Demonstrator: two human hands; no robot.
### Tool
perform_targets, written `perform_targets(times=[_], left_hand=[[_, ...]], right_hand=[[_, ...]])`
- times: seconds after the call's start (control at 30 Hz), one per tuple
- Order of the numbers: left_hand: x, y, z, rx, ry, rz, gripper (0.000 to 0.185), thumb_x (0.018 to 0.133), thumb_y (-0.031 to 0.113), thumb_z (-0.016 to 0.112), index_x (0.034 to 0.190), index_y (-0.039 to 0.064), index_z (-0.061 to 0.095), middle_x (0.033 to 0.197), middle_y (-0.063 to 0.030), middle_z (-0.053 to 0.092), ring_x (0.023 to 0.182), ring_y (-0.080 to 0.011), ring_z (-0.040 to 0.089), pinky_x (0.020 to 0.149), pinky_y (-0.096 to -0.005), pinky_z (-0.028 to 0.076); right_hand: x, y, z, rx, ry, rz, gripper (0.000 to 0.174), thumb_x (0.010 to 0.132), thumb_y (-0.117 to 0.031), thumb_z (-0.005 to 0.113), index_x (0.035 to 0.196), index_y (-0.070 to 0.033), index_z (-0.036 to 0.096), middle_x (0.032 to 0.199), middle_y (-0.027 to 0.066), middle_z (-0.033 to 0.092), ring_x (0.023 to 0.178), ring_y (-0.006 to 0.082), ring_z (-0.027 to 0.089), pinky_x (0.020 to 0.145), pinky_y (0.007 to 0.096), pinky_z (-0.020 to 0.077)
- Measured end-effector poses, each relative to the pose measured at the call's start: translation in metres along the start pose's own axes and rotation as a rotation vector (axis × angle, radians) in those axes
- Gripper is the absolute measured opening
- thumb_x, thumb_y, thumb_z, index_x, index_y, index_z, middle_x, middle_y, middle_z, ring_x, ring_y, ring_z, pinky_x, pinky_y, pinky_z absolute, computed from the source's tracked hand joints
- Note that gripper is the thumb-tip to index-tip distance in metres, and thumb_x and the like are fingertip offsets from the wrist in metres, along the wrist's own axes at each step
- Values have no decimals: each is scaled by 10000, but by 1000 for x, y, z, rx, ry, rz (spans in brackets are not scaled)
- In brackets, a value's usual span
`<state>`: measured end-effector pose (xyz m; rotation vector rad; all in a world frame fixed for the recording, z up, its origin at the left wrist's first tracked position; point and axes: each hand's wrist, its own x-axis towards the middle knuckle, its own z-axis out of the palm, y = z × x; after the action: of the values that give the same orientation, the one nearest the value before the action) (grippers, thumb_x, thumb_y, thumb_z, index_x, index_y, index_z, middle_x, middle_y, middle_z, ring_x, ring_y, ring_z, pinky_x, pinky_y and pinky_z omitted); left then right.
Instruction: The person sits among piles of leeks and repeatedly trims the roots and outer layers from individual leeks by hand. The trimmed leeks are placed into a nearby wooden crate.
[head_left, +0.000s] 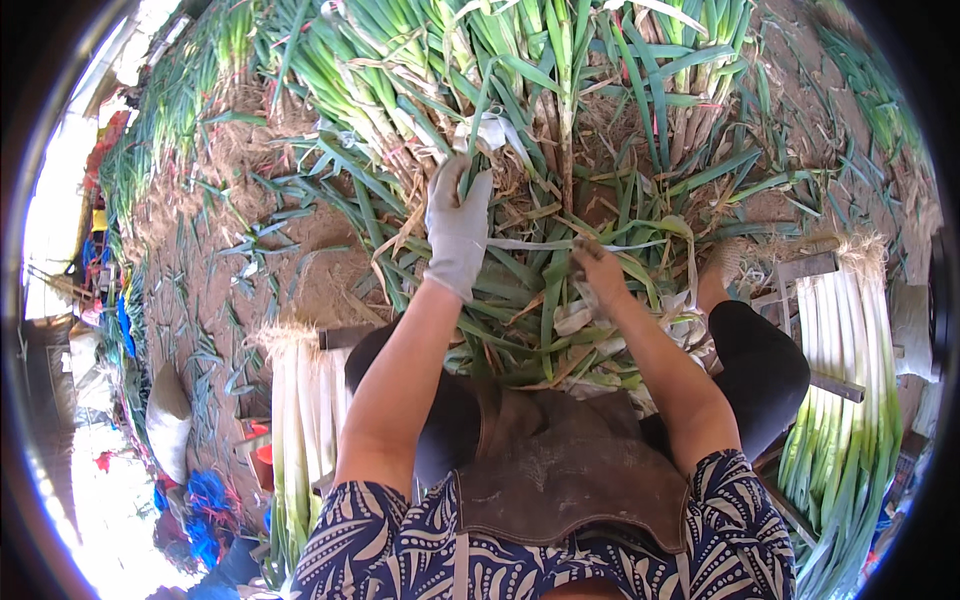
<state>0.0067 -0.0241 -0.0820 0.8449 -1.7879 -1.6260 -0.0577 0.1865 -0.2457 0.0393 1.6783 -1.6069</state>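
Note:
My left hand (457, 217), in a pale grey glove, reaches forward at the root end of a bundle of green onions (375, 90); its fingertips are by a white scrap, and its hold is unclear. My right hand (592, 270) appears ungloved, slightly blurred, its fingers curled by a pale strip of leaf (532, 244) that stretches between the two hands. Below them a heap of loose green leaves and peelings (525, 322) lies between my knees, in front of a brown leather apron (570, 472). A single onion stalk (566, 135) stands upright beyond the hands.
Cleaned white-stemmed onions lie on racks at left (304, 420) and right (847, 322). More tied bundles (697, 90) stand ahead on the soil floor. A pale sack (169, 424) and blue material (204, 510) are at the far left. Leaf scraps litter the ground (322, 262).

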Motion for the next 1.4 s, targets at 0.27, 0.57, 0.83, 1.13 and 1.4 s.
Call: perform_targets(times=[0.27, 0.57, 0.83, 1.13, 1.4], left_hand=[[-32, 60, 0, -214, -236, -363, 454, 915, 110, 582, 1326, -27, 446, 1253, -65, 540, 1110, -105, 503, 974, -253, 382], [-38, 45, -7, -423, -321, -562, 385, 945, 160, 518, 1285, -17, 483, 1261, -73, 529, 1190, -162, 471, 1010, -338, 354], [-37, 49, 0, -518, -361, -428, 336, 944, 202, 551, 1226, 21, 520, 1190, -42, 567, 1127, -148, 522, 976, -314, 386], [-17, 53, 4, -705, -281, -299, 536, 877, 193, 659, 1323, 15, 421, 1154, -25, 558, 1063, -140, 516, 917, -273, 392], [-19, 43, -4, -1190, -546, -363, 345, 871, 98, 655, 1190, 14, 558, 1054, -70, 639, 897, -168, 636, 787, -308, 537]], right_hand=[[155, -42, 5, -263, 230, 56, 716, 855, -335, 627, 1442, -71, 314, 1395, 173, 426, 1208, 348, 474, 982, 450, 410], [168, -30, 20, -41, -10, 249, 621, 847, -373, 644, 1341, -38, 468, 1264, 155, 526, 1093, 273, 530, 941, 404, 412], [54, -76, 38, 41, 61, -168, 273, 839, -236, 654, 974, -7, 589, 668, 17, 571, 593, 108, 542, 512, 305, 426], [-116, -54, 36, -421, -33, -419, 356, 802, -178, 674, 1100, -6, 584, 792, 54, 636, 682, 114, 566, 637, 288, 480], [-112, -96, 58, -89, -184, -269, 673, 807, -291, 710, 1323, 24, 415, 1024, 116, 622, 912, 184, 581, 826, 325, 486]])
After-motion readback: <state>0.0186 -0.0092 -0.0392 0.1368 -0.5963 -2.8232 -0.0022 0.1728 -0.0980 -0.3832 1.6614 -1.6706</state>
